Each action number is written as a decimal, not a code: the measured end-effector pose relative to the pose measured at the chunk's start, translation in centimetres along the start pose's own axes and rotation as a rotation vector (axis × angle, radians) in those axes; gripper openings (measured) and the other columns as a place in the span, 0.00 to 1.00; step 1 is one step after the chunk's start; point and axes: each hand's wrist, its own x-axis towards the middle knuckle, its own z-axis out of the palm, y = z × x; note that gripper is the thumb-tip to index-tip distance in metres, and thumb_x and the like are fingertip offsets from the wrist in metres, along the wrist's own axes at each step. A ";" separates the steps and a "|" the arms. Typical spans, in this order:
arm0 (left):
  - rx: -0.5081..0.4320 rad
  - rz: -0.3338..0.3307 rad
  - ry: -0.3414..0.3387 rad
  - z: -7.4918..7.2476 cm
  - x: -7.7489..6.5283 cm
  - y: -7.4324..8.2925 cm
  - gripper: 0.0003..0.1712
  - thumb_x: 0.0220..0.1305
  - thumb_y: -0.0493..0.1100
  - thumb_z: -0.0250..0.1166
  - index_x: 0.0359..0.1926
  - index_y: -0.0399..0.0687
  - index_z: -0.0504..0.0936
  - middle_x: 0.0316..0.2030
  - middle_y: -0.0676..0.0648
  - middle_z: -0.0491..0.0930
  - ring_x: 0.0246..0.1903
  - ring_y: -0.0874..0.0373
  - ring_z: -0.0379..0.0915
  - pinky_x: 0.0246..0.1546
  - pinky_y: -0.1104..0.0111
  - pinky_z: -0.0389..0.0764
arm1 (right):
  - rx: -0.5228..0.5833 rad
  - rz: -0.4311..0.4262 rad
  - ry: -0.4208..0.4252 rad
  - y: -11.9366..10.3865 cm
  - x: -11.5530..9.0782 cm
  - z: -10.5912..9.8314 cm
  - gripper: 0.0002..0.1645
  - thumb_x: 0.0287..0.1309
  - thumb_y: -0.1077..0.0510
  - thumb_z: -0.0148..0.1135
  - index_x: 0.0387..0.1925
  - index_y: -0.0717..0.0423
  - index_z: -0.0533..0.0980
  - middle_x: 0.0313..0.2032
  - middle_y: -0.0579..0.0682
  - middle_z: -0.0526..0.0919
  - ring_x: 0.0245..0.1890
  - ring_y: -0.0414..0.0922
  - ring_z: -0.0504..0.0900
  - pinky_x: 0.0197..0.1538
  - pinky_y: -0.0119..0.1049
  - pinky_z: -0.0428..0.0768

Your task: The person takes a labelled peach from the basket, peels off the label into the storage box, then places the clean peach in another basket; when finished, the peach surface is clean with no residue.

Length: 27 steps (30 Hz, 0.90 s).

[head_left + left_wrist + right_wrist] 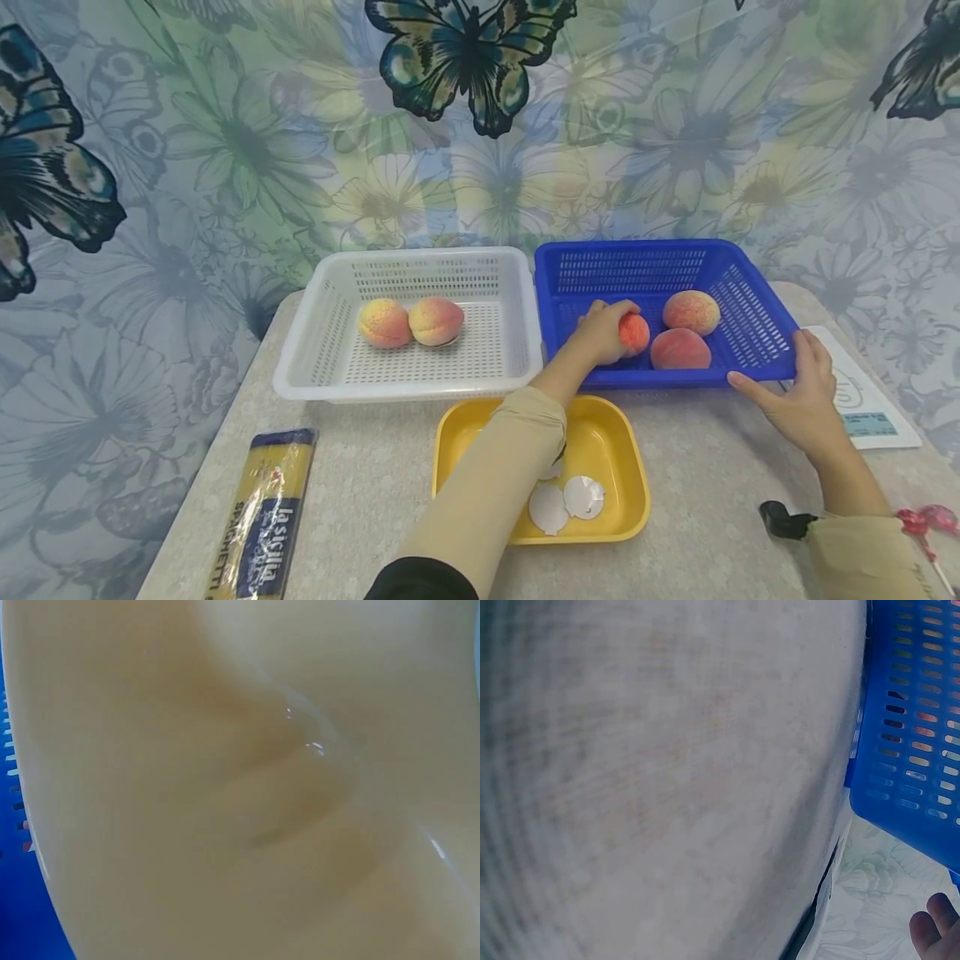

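Closest to my head camera is the left arm's tan sleeve (pixel 487 492), with a black band (pixel 423 579) on it. Far left, I see a pack of La Sicilia spaghetti (pixel 273 517) on the table (pixel 360 467). Next, two yellow and pink peaches (pixel 385 323) sit side by side in a white basket (pixel 408 392). White discs (pixel 548 509) lie in a yellow tray (pixel 618 450). My left hand (pixel 600 329) is curled round a red peach (pixel 636 333) inside the blue basket (pixel 622 267). Just right of it sit two more peaches (pixel 681 350). My right hand (pixel 806 404) is spread out, touching the blue basket's near right corner. By the right sleeve (pixel 862 550) is a small black thing (pixel 783 521); I can't quite tell what. Beyond the hand lies a white card (pixel 885 387), then nearer, two lollipops (pixel 939 517).
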 end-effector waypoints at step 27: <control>-0.134 0.206 -0.020 -4.8 -1.6 2.4 0.32 0.66 0.50 0.67 0.69 0.68 0.70 0.70 0.59 0.66 0.73 0.61 0.55 0.74 0.62 0.61 | -0.006 0.001 0.002 -0.5 -0.3 0.0 0.67 0.62 0.37 0.62 0.77 0.55 0.26 0.77 0.60 0.21 0.74 0.72 0.27 0.65 0.79 0.39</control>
